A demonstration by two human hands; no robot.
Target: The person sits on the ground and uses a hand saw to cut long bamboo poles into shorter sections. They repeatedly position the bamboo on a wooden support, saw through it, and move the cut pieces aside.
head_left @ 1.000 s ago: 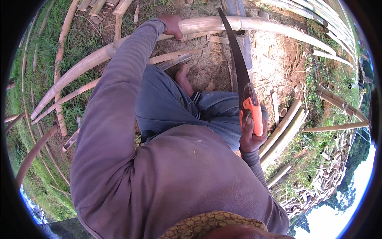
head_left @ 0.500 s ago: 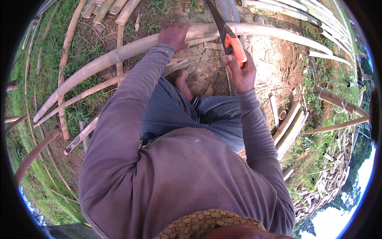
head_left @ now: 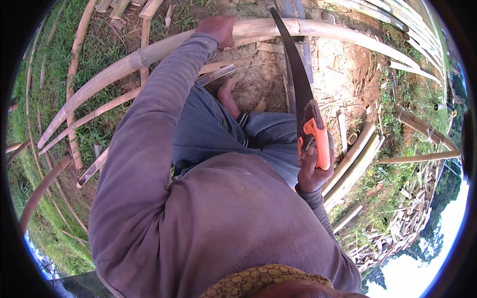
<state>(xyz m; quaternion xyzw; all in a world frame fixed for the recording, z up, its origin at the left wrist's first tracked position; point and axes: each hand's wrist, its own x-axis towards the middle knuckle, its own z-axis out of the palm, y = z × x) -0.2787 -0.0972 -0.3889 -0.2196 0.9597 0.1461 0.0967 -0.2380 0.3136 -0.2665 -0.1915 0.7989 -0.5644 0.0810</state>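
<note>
Half a second ago the right hand (head_left: pixel 313 169) was high at 12 o'clock, with the saw near the long pale curved bamboo pole (head_left: pixel 149 52). Now this hand is drawn back toward the body, at about 3 o'clock from the middle, and the blade points up again to 12 o'clock. The left hand (head_left: pixel 216 29) has stayed at its place on the pole.

From left to right: several thin bamboo strips (head_left: pixel 74 124) lie on the grass at 9 o'clock; I cannot count them exactly. The left hand lies with a clenched grip on the one thick pole at 11 o'clock. One bare foot (head_left: pixel 228 97) shows on the dry soil near the centre; the other foot is hidden. The right hand has its grip closed around the orange handle of the one curved dark-bladed pruning saw (head_left: pixel 298 84). The blade tip crosses the pole at 12 o'clock. Three stacked bamboo poles (head_left: pixel 355 159) lie at 3 o'clock.

The grey sleeve covers the left wrist, and the fingers under the pole are not visible.
</note>
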